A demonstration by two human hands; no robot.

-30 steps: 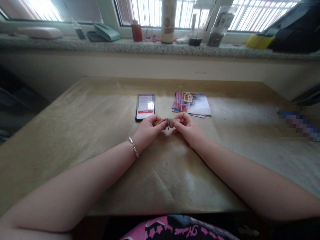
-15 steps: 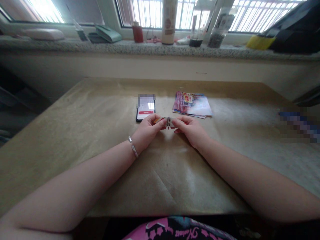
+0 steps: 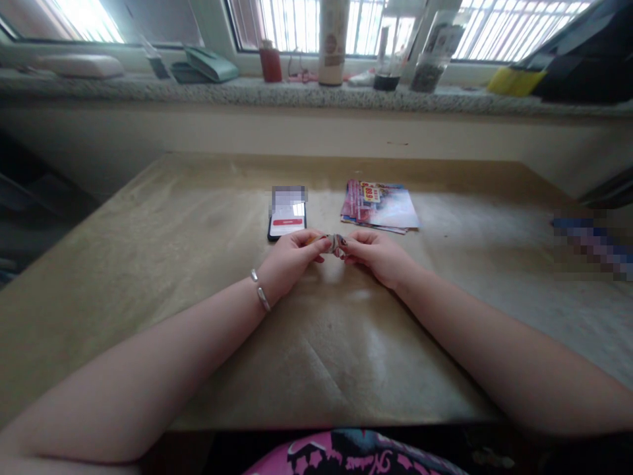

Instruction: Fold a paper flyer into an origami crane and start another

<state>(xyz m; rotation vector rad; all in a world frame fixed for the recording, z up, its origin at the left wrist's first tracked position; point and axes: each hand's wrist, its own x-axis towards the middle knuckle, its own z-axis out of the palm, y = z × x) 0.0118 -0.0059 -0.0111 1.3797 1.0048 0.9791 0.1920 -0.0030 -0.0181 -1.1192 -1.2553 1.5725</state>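
Between my fingertips is a small folded piece of paper [image 3: 333, 244], greyish white with a yellow bit at its left end. My left hand [image 3: 291, 261], with a silver open bangle on the wrist, pinches the left side of it. From the other side, the thumb and fingers of my right hand [image 3: 378, 258] are closed on its right end. Much of the paper is covered by the fingers, so its full shape is hidden. Just beyond my left hand lies a phone [image 3: 287, 229] with a lit screen. A stack of glossy printed flyers [image 3: 393, 206] lies past my right hand.
The table [image 3: 316, 356] has a tan, slightly creased cover. A blurred-out blue and pink item [image 3: 593, 247] is at its right edge. Behind, the stone windowsill [image 3: 297, 94] bears a red bottle [image 3: 270, 63], a tall cylinder [image 3: 332, 46], a green case [image 3: 211, 64] and a yellow item [image 3: 515, 81].
The paper between my fingers has turned and looks more bent together. My right thumb has tilted so its dark nail shows. The phone and flyers have stayed put.
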